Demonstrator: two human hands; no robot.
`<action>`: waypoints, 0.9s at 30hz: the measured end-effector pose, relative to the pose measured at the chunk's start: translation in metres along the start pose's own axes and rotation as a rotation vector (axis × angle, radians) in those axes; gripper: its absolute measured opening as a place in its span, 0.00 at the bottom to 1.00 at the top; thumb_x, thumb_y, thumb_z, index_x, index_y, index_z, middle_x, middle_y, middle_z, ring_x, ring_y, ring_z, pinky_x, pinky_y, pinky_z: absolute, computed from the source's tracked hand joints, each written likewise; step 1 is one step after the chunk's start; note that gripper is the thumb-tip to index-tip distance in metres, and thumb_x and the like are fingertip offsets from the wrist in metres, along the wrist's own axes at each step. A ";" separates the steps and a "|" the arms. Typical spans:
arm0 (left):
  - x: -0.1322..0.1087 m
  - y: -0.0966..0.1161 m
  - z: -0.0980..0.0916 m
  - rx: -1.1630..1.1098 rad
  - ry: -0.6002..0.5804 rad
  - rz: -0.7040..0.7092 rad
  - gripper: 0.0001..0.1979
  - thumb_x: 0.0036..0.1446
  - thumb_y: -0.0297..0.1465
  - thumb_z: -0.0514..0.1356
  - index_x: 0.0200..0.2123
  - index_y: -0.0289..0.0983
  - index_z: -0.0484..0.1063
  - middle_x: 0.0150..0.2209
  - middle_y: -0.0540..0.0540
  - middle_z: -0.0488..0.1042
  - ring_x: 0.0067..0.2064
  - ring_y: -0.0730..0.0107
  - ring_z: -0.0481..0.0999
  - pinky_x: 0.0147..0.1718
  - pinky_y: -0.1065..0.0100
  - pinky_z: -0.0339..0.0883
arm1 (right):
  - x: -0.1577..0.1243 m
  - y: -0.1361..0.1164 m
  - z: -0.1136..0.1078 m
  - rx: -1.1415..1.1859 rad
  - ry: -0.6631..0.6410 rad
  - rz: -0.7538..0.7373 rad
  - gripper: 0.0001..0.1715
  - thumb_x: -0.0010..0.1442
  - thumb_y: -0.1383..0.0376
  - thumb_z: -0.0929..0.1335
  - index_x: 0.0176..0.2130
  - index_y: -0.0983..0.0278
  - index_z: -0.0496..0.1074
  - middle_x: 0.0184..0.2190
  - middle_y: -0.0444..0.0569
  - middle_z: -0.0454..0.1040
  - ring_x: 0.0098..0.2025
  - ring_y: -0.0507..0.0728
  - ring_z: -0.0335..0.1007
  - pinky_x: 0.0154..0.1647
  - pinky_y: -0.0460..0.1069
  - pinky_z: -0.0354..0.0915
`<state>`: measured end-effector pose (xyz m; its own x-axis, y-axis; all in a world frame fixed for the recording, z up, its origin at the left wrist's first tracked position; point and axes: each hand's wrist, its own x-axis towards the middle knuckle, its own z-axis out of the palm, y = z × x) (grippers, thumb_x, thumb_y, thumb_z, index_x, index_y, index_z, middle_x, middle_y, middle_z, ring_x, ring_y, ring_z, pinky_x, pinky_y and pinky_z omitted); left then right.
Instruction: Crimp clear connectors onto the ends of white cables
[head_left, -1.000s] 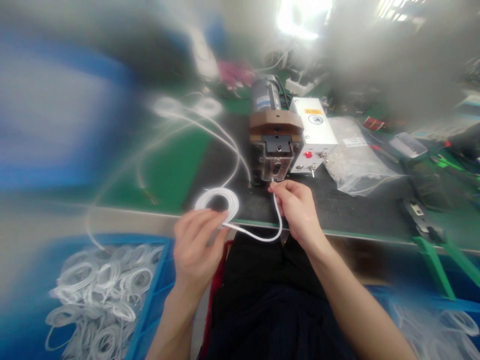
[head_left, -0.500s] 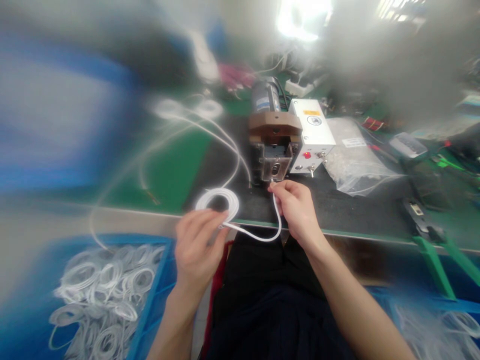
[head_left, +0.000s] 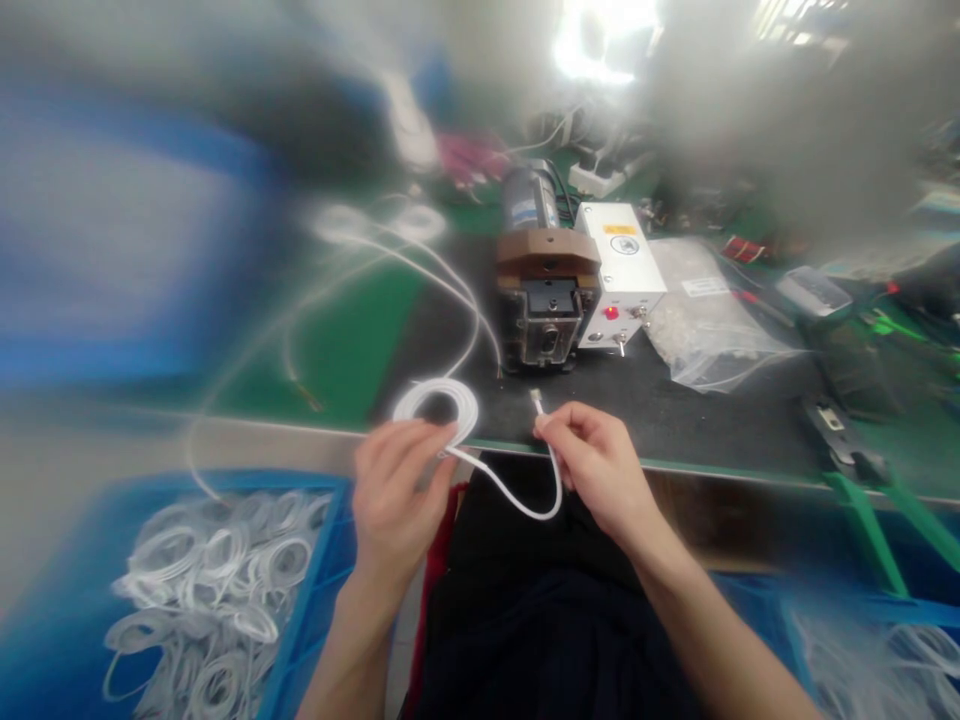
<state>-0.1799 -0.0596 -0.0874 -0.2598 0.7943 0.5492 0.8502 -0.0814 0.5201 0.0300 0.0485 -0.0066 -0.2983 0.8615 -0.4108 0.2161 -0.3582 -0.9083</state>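
A coiled white cable [head_left: 465, 405] spans the near edge of the bench [head_left: 352, 345].
The left hand [head_left: 397, 475], nearly closed, pinches its coil between thumb and fingers; the right hand [head_left: 600, 465] pinches the cable just behind its plug [head_left: 535, 396]. The motor-driven machine [head_left: 550, 270] stands apart, at twelve o'clock from the plug.

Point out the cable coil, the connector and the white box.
Cable coil [head_left: 466, 408], head view: right-hand side of its loops.
Connector [head_left: 535, 396], head view: its middle.
White box [head_left: 621, 272], head view: top face.
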 end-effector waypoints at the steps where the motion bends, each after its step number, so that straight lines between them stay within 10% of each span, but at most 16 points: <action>1: 0.000 0.000 0.000 0.002 -0.002 -0.003 0.22 0.60 0.23 0.70 0.56 0.44 0.81 0.50 0.45 0.82 0.57 0.59 0.78 0.63 0.49 0.71 | -0.010 0.001 -0.002 0.004 -0.012 0.001 0.25 0.65 0.47 0.74 0.33 0.66 0.73 0.21 0.41 0.64 0.22 0.46 0.55 0.24 0.45 0.50; 27: -0.004 0.055 -0.004 0.003 -0.044 0.093 0.22 0.55 0.25 0.75 0.52 0.40 0.79 0.48 0.44 0.83 0.53 0.59 0.81 0.68 0.43 0.69 | -0.089 -0.006 -0.035 -0.158 0.098 -0.205 0.24 0.69 0.53 0.71 0.29 0.66 0.66 0.24 0.42 0.60 0.25 0.45 0.53 0.26 0.42 0.55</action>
<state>-0.1342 -0.0691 -0.0586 -0.1600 0.8090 0.5657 0.8712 -0.1538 0.4662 0.0875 -0.0130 0.0383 -0.2615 0.9436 -0.2030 0.3054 -0.1186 -0.9448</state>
